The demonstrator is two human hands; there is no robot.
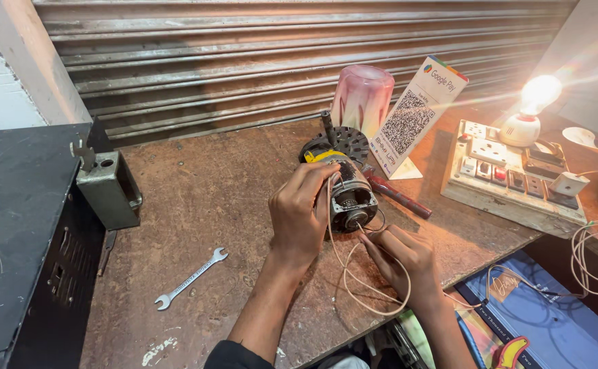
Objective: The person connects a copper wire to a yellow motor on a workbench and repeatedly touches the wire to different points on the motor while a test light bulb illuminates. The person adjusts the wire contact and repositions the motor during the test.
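Your left hand (300,213) clamps its fingers over the top of a small electric motor (349,193) lying on its side near the middle of the worn brown workbench (203,198), the motor's long axis running from about one o'clock, where its finned end points at the shutter, down to seven o'clock, where the open end faces you. Your right hand (401,254) sits just beside that open end at five o'clock from it, thumb and forefinger pinched shut on a thin pale wire (374,290) that runs up into the motor and loops back toward the bench edge. The left hand is the nearer of the two to the motor body; the right touches only the wire.

A red-handled screwdriver (398,196) lies at three o'clock from the motor, close to your right knuckles. A pink cylinder (362,99) and a white code card (415,116) stand behind at twelve to one o'clock. A switchboard (514,174) with a lit bulb (538,96) sits further right. A spanner (189,279) lies well apart at eight o'clock, a grey metal box (111,188) at nine.
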